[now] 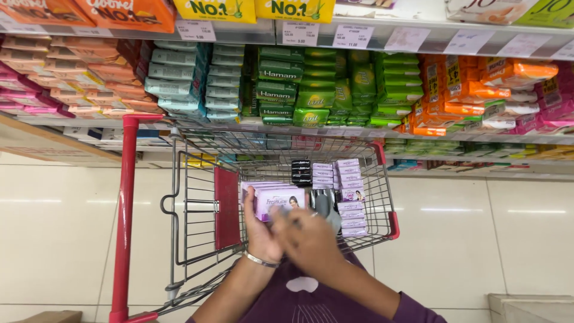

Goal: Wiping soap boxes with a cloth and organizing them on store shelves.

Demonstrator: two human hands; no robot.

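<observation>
Much of the grip is hard to read: the right hand (pixel 311 239) is blurred and lies across the near edge of the soap packs, so whether its fingers are spread or pressed together cannot be told. It also covers part of the left hand (pixel 261 230), whose wrist carries a thin bangle (pixel 261 260). The left fingers run up the left end of a stack of lilac soap boxes (pixel 280 201) and curl around it, holding the stack from that side; only the top box shows its whole face, and the ones beneath appear just as thin edges.

The stack sits over the wire shopping cart (pixel 197 197), inside its basket toward the near side. Its long axis lies across the cart, left to right, with the broad printed face turned up toward the camera.

Farther into the cart, a tall column of the same lilac boxes (pixel 351 197) stands against the right wall, a shorter column (pixel 323 174) beside it, and a small dark stack (pixel 301 171) left of that. Beyond the cart, store shelves (pixel 311 90) carry rows of packaged soap; their upper tier is cut off by the frame.
</observation>
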